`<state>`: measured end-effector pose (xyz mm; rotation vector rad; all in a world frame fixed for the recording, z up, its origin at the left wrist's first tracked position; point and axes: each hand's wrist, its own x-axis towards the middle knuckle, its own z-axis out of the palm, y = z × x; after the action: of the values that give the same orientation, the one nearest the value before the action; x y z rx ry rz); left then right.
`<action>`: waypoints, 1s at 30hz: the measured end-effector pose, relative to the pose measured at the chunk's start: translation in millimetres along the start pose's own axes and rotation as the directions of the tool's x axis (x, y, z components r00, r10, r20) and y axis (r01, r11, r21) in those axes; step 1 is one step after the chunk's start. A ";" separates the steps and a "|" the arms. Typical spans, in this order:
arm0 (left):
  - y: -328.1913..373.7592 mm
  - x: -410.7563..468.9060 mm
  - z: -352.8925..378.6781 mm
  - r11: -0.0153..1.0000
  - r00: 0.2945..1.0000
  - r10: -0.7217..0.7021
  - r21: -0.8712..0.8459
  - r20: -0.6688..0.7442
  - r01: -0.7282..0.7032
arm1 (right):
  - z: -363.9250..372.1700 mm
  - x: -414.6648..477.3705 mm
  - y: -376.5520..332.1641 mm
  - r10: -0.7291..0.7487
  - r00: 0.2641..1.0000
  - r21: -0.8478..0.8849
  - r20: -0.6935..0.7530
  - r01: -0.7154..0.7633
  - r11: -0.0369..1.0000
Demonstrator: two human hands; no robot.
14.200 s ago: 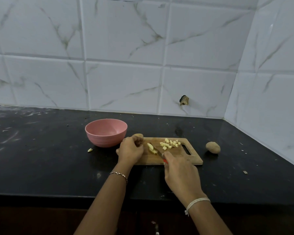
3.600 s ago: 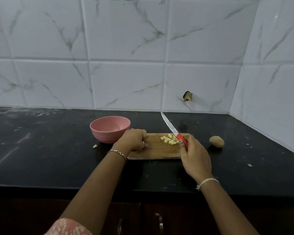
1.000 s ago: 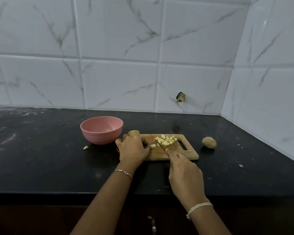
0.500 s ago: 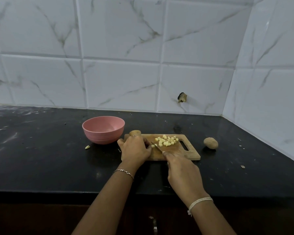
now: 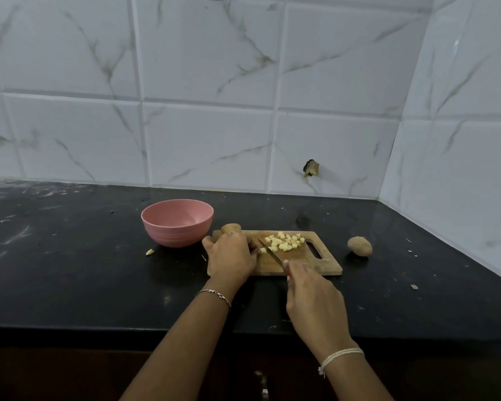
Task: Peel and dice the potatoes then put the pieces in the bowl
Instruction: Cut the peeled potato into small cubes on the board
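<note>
Holding knife (image 5: 271,251) in right grip (image 5: 313,302), blade on cutting board (image 5: 315,266); pinning potato piece (image 5: 262,250) with left grip (image 5: 230,256) (fingers curled).

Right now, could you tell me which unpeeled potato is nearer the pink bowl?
The potato just beyond the left hand, at the far-left corner of the cutting board; the other potato lies alone right of the board.
</note>
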<state>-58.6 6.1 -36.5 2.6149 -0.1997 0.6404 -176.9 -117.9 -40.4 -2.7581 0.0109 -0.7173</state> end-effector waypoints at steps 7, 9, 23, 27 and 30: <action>-2.7 0.3 1.8 0.997 0.999 -0.040 -0.062 0.027 0.041 | -3.1 3.4 -2.0 -0.013 0.999 -0.015 0.052 0.014 1.000; -2.6 1.0 1.7 0.998 0.998 -0.043 -0.048 0.043 0.046 | -3.9 5.9 -2.8 -0.029 0.996 -0.039 0.081 0.032 0.999; -5.8 2.2 4.0 0.996 0.998 -0.060 -0.062 0.024 0.061 | -3.7 2.8 -4.4 0.026 0.998 -0.031 0.061 -0.024 0.999; -2.5 1.3 2.7 0.997 0.999 -0.040 -0.064 0.010 0.041 | -4.4 2.5 -2.8 0.023 0.998 -0.021 0.054 -0.022 1.000; 0.2 1.1 1.8 0.999 0.999 0.006 -0.043 0.033 -0.004 | -6.1 3.6 -2.6 0.004 0.998 -0.031 0.067 -0.001 1.000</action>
<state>-57.0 5.1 -37.4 2.5857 -0.2278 0.5890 -176.9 -117.4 -32.8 -2.8097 0.0115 -0.6287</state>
